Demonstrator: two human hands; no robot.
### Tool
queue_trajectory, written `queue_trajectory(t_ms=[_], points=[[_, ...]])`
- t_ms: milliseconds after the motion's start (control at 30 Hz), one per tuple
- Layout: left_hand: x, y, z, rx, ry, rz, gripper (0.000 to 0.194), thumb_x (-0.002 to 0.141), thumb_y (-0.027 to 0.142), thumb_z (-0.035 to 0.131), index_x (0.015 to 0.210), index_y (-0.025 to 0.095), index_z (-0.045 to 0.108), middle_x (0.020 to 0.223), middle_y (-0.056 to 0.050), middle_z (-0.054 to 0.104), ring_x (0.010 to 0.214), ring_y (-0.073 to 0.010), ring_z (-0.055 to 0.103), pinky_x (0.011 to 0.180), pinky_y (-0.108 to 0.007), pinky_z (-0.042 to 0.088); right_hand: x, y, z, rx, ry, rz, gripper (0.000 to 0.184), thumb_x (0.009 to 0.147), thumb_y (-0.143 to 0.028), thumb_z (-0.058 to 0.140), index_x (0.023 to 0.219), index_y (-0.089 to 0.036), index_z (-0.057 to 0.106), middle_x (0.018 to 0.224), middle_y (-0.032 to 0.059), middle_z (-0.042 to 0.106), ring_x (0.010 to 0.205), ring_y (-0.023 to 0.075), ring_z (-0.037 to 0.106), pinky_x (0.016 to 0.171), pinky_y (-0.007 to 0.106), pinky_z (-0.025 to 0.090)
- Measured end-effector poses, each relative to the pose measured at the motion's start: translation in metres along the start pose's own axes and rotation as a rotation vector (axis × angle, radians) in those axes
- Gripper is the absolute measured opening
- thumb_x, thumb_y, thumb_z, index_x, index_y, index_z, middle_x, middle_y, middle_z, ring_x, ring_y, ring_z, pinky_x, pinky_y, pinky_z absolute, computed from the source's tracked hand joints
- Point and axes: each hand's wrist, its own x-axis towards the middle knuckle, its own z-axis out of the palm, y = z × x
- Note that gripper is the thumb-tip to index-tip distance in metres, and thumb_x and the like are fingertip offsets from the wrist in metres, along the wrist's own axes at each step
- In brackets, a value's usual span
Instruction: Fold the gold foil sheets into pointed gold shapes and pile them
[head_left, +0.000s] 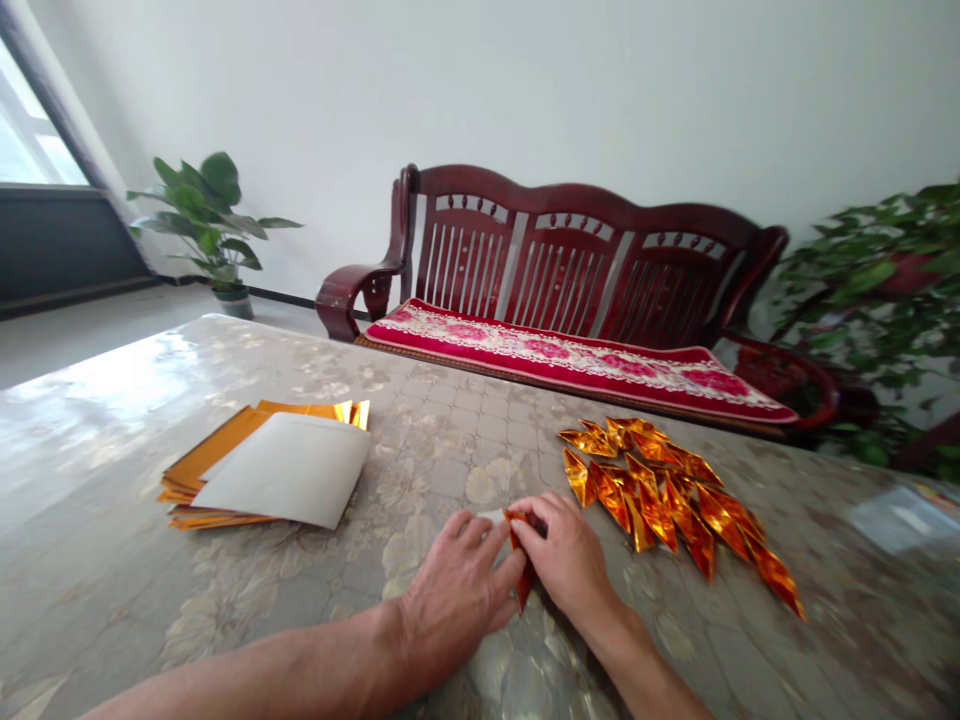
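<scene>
Between my two hands, low over the table, is a partly folded sheet of orange-gold foil paper [523, 580], with a bit of its pale side showing. My left hand [465, 575] lies over its left part, fingers bent onto the paper. From the other side my right hand [559, 550] pinches the upper edge between thumb and fingers. Much of the paper is hidden under the hands. To the right lie several folded gold foil ingots [656, 510] in rows. A stack of gold foil sheets [206, 450], a pale sheet [289, 470] on top, sits to the left.
A patterned cover lies on the table [450, 430]. At the right edge is a clear plastic bag [904, 518]. Behind the table stands a dark red wooden bench [570, 270] with a red floral cushion [555, 350]. Potted plants [206, 215] flank it.
</scene>
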Motion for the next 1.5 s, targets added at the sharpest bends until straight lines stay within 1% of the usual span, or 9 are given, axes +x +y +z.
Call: queue_trajectory(t_ms=[233,433,600,833,933,1067,1133,1367,1500], points=[[0.0,0.0,-0.004,0.001,-0.022,-0.04,0.023,0.091,0.034,0.061,0.11,0.023,0.057,0.114,-0.007,0.06,0.103,-0.0271,0.055,0.088,-0.043,0.044,-0.002,0.002,0.005,0.0,0.043,-0.066,0.015,0.085,-0.016,0.059,0.082,-0.027,0.07,0.085,0.0005,0.067,0.09,0.0217,0.058,0.079,0.032,0.043],[-0.002,0.0,0.0,0.013,-0.014,-0.051,0.023,0.092,0.036,0.058,0.111,0.024,0.057,0.117,-0.008,0.058,0.105,-0.0275,0.053,0.091,-0.046,0.042,-0.006,0.002,0.003,-0.041,0.072,-0.155,0.015,0.086,-0.015,0.061,0.084,-0.027,0.07,0.084,0.0009,0.066,0.089,0.0212,0.056,0.079,0.032,0.042],[-0.004,0.0,0.003,-0.009,-0.008,-0.069,0.028,0.093,0.038,0.058,0.117,0.025,0.055,0.125,-0.008,0.056,0.111,-0.0281,0.051,0.095,-0.048,0.04,-0.007,0.004,0.003,-0.073,0.08,-0.231,0.014,0.089,-0.016,0.062,0.088,-0.026,0.071,0.083,0.0012,0.064,0.087,0.0207,0.055,0.079,0.031,0.042],[-0.003,0.001,0.0,-0.017,-0.037,-0.095,0.028,0.092,0.037,0.06,0.117,0.026,0.055,0.123,-0.008,0.057,0.11,-0.0284,0.052,0.091,-0.048,0.041,-0.006,0.006,0.003,-0.053,0.084,-0.248,0.014,0.09,-0.017,0.062,0.091,-0.026,0.071,0.084,0.0013,0.063,0.087,0.0204,0.055,0.079,0.031,0.042],[-0.002,0.001,-0.004,-0.013,-0.055,-0.105,0.032,0.089,0.039,0.063,0.116,0.024,0.054,0.123,-0.009,0.057,0.109,-0.0284,0.053,0.09,-0.047,0.042,-0.007,0.007,0.004,-0.046,0.082,-0.251,0.015,0.09,-0.016,0.06,0.092,-0.026,0.071,0.084,0.0015,0.063,0.086,0.0204,0.055,0.078,0.031,0.042],[-0.001,-0.001,-0.009,-0.017,-0.078,-0.124,0.045,0.084,0.048,0.069,0.117,0.021,0.054,0.123,-0.01,0.058,0.106,-0.0288,0.054,0.089,-0.046,0.043,-0.007,0.008,0.005,-0.056,0.085,-0.267,0.017,0.09,-0.015,0.059,0.093,-0.026,0.071,0.084,0.0017,0.063,0.087,0.0204,0.055,0.078,0.031,0.043],[-0.001,-0.001,-0.011,-0.017,-0.079,-0.122,0.048,0.083,0.05,0.069,0.118,0.021,0.053,0.124,-0.009,0.058,0.106,-0.029,0.054,0.089,-0.047,0.043,-0.007,0.008,0.005,-0.068,0.087,-0.277,0.018,0.09,-0.014,0.058,0.094,-0.026,0.071,0.084,0.0019,0.063,0.086,0.0204,0.054,0.078,0.031,0.043],[-0.001,-0.002,-0.01,-0.009,-0.082,-0.138,0.051,0.08,0.051,0.072,0.117,0.02,0.054,0.124,-0.009,0.059,0.106,-0.0297,0.055,0.089,-0.048,0.044,-0.009,0.006,0.004,-0.102,0.081,-0.299,0.017,0.092,-0.015,0.057,0.096,-0.025,0.071,0.085,0.0028,0.062,0.086,0.021,0.053,0.078,0.032,0.042],[-0.001,-0.002,-0.007,-0.024,-0.083,-0.171,0.051,0.079,0.053,0.072,0.111,0.016,0.056,0.122,-0.011,0.06,0.107,-0.0299,0.055,0.092,-0.048,0.044,-0.01,0.005,0.005,-0.133,0.083,-0.311,0.016,0.092,-0.016,0.058,0.096,-0.024,0.071,0.083,0.0027,0.061,0.085,0.0208,0.053,0.077,0.032,0.041]])
